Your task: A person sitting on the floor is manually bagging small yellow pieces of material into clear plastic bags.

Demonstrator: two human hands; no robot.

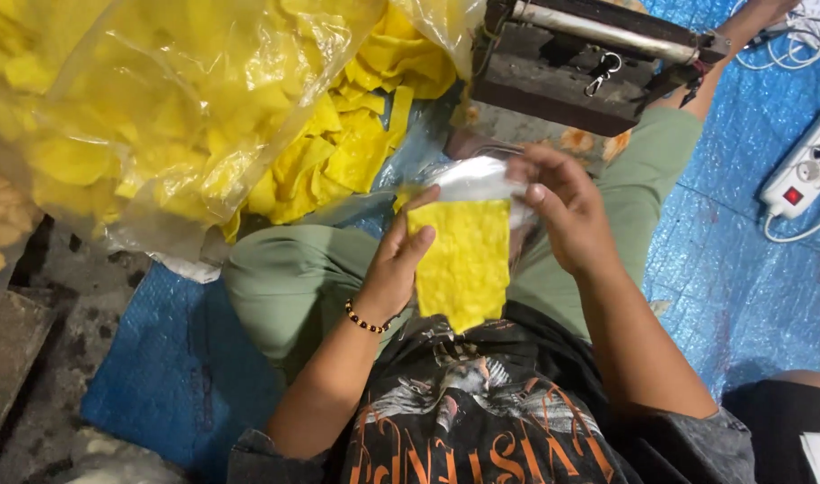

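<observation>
Two hands: left hand (401, 260) and right hand (562, 215) both clamped on a yellow sheet (459, 260).
Floor: blue tarp (750, 269).
Ten o'clock: chip bag (159, 108).
Two o'clock: power strip (800, 175).

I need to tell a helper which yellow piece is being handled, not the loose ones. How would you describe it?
Start at the big clear bag of yellow chips at upper left, then drop to the lap in green trousers. The yellow sheet sits between the left hand and right hand, alone in being flat, rectangular and half-sleeved in a small clear bag.
</observation>
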